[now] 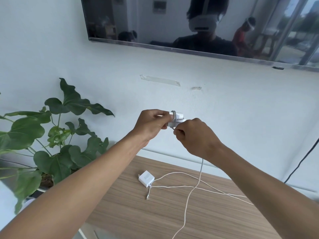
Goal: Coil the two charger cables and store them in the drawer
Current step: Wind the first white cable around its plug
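A leafy potted plant (57, 135) stands at the far left, by the end of the wooden counter (131, 218). My left grip (150, 125) is raised in front of the pale wall, fingers and thumb curled round one end of a white charger adapter (178, 119). The adapter has a few turns of greyish cable wound about its middle. Below it, on the counter, the second charger (146, 178) lies flat, prongs pointing left, with its white cable (172, 186) trailing loose to the right. My right grip (195, 137) sits just beside the held adapter, pinching the first cable (189, 195) close to the windings. From under that hand the cable drops to the counter, crosses the other cable and runs towards me, out of view. Far right, a black cord (300, 166) hangs against the wall.
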Action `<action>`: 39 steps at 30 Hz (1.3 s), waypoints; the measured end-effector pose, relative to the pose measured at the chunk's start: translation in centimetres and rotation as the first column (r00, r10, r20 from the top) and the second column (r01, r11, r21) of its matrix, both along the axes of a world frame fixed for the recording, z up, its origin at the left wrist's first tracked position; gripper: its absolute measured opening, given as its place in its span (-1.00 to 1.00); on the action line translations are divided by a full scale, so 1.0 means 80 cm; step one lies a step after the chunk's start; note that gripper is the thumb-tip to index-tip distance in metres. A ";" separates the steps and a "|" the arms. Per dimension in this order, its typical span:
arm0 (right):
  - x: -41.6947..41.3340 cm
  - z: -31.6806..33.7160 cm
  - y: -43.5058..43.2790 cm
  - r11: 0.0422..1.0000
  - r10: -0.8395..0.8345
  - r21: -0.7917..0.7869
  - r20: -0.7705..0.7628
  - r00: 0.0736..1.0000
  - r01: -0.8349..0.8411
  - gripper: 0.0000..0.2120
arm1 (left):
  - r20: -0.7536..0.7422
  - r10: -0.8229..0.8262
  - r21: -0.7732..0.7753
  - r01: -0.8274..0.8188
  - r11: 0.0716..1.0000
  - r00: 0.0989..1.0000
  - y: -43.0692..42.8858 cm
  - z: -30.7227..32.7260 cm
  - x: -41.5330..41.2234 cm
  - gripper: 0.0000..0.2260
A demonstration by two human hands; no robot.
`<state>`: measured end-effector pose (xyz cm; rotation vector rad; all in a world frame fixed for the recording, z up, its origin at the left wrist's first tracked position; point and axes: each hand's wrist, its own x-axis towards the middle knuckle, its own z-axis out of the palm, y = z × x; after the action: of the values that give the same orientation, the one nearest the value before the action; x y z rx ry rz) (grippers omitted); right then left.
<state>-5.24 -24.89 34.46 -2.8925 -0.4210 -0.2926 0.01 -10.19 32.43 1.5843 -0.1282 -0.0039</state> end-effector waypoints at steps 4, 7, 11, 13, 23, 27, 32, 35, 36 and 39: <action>0.002 0.017 -0.009 1.000 0.023 0.019 -0.048 0.999 -0.022 -0.63 | 0.046 0.013 0.062 -0.016 0.998 0.999 -0.002 -0.003 0.000 -0.95; 0.003 0.032 -0.010 0.999 0.030 0.018 -0.046 0.998 -0.030 -0.69 | 0.065 -0.035 0.072 0.030 0.997 0.997 0.000 -0.008 -0.005 -0.91; 0.007 0.054 -0.018 0.999 0.043 0.002 -0.044 0.998 -0.043 -0.81 | 0.106 -0.148 0.134 0.134 0.982 0.983 0.000 -0.015 -0.011 -0.97; 0.008 0.062 -0.023 0.998 0.061 0.031 -0.072 0.996 -0.059 -0.85 | 0.105 -0.206 0.138 0.191 0.972 0.973 0.003 -0.016 -0.013 -0.95; 0.034 0.045 -0.050 0.890 0.163 0.448 -0.151 0.975 -0.080 -0.89 | 0.036 -0.473 0.000 0.473 0.881 0.880 0.023 -0.009 -0.022 -0.72; 0.042 0.009 -0.053 0.718 0.247 0.696 -0.220 0.944 -0.025 -0.82 | 0.018 -0.462 -0.059 0.462 0.885 0.887 0.027 0.003 -0.023 -0.64; 0.034 -0.048 -0.022 0.415 0.230 0.904 -0.212 0.950 0.101 -0.59 | -0.034 -0.370 -0.162 0.360 0.919 0.929 0.022 0.007 -0.020 -0.89; 0.020 -0.081 0.006 0.433 0.130 0.896 -0.175 0.976 0.103 -0.71 | -0.073 -0.245 -0.174 0.230 0.958 0.967 0.017 0.003 -0.010 -0.86; 0.014 -0.087 0.013 0.494 0.082 0.864 -0.155 0.984 0.095 -0.77 | -0.083 -0.187 -0.148 0.173 0.974 0.979 0.017 0.001 -0.007 -0.83; 0.008 -0.083 0.019 0.686 -0.005 0.723 -0.098 0.995 0.075 -0.78 | -0.074 -0.075 -0.039 0.072 0.997 0.994 0.016 -0.010 0.000 -0.85</action>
<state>-4.60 -23.33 27.80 -2.1072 -0.1605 -0.2582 -0.02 -8.95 31.67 1.5404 -0.1263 -0.1182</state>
